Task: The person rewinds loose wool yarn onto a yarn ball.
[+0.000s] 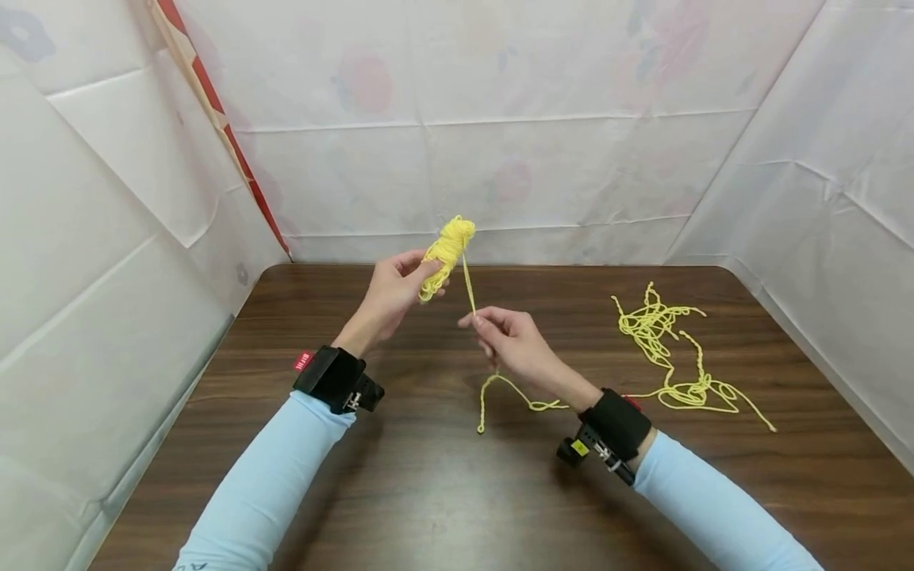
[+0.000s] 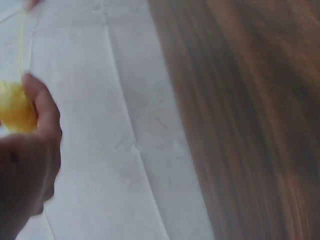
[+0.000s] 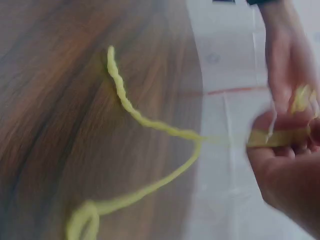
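Note:
My left hand (image 1: 396,292) grips a small bundle of yellow yarn (image 1: 446,254) above the far middle of the dark wooden table (image 1: 428,492). In the left wrist view the bundle (image 2: 14,107) shows blurred behind the thumb (image 2: 42,107). A taut strand (image 1: 469,287) runs from the bundle down to my right hand (image 1: 510,341), which pinches it. Below that hand the strand hangs in a loose loop (image 1: 500,392) onto the table; the right wrist view shows this loop (image 3: 150,125) and the pinching fingers (image 3: 280,137).
A loose tangle of yellow yarn (image 1: 667,349) lies on the table at the right, joined to the strand under my right wrist. White sheeting (image 1: 500,143) walls the table at the back and both sides. Bare wood lies near me.

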`<state>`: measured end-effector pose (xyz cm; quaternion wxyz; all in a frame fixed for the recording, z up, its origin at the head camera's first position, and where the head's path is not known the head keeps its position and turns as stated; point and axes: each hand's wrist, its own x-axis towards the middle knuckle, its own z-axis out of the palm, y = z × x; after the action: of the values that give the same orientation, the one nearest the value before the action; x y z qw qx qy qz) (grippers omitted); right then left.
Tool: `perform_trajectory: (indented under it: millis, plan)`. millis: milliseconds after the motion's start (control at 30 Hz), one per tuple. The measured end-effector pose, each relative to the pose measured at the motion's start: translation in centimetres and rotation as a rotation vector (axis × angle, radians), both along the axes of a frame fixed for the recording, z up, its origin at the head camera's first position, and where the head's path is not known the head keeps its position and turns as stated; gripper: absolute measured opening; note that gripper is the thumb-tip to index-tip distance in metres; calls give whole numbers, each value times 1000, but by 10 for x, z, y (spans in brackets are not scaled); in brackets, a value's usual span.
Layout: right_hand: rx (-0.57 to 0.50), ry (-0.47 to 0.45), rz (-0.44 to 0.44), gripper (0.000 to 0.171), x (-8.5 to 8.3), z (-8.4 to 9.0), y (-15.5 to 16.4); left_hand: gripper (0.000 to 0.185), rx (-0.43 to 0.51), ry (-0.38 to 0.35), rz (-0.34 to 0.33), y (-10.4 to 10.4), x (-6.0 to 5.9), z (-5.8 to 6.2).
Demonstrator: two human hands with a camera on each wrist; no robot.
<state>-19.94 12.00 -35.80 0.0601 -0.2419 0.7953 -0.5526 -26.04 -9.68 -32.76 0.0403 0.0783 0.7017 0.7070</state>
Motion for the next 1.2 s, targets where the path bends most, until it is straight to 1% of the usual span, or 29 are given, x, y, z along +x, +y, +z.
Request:
perform_trajectory:
  millis: [33,100,133,167,200,233,267,300,333,367,400,467,533,600,667,733,767,833,933,1000,1100,1200]
  plan:
    - [112,139,26,23,5,2,0,35,-46,34,22,1,1,-3]
    - [354,486,46,15,13,6,1,33,-171,118,66,4,4,-10]
    - [462,668,35,12,17,8,2,31,-247,167,75,6,6,-13]
    - [546,830,24,8,19,11,4,30,-324,214,72,8,9,-15]
    - [605,963,14,5,20,15,5,28,-404,263,58,10,11,-16]
    - [649,1061,1,5,21,20,7,27,-479,309,35,13,14,-17]
    - [676,1125,-12,6,20,25,10,26,-537,355,0,16,16,-17]
    - [687,1166,-21,7,19,32,12,26,-584,391,-52,19,19,-17]
    - [695,1190,-30,8,17,40,16,27,-620,422,-112,21,22,-16]
    - [686,1192,-34,9,14,48,20,27,-636,446,-172,24,25,-15]
    - [670,1174,-32,9,11,57,25,27,-642,464,-225,26,27,-14]
    - [629,1110,-28,7,5,71,34,27,-597,446,-317,29,31,-13]
    - [581,1028,-29,6,-2,81,43,27,-504,384,-379,31,36,-12]
    - [539,962,-25,7,-7,86,49,27,-379,304,-419,32,40,-12]
    - [503,912,-17,7,-11,86,55,29,-261,236,-461,34,45,-12]
    - [474,877,-11,6,-13,86,59,31,-156,189,-503,36,48,-12]
    - [458,866,-12,6,-14,85,61,32,-116,175,-516,37,50,-12]
    - [426,851,-20,7,-15,84,65,31,-69,163,-524,39,52,-12]
    - [379,837,-42,7,-17,84,70,26,-38,148,-509,41,56,-10]
    - [351,836,-51,7,-18,85,71,19,-46,140,-499,43,58,-8]
    - [322,852,-55,6,-16,85,72,14,-77,131,-506,48,61,-5]
    - [304,877,-44,5,-14,86,71,18,-108,139,-527,54,66,-4]
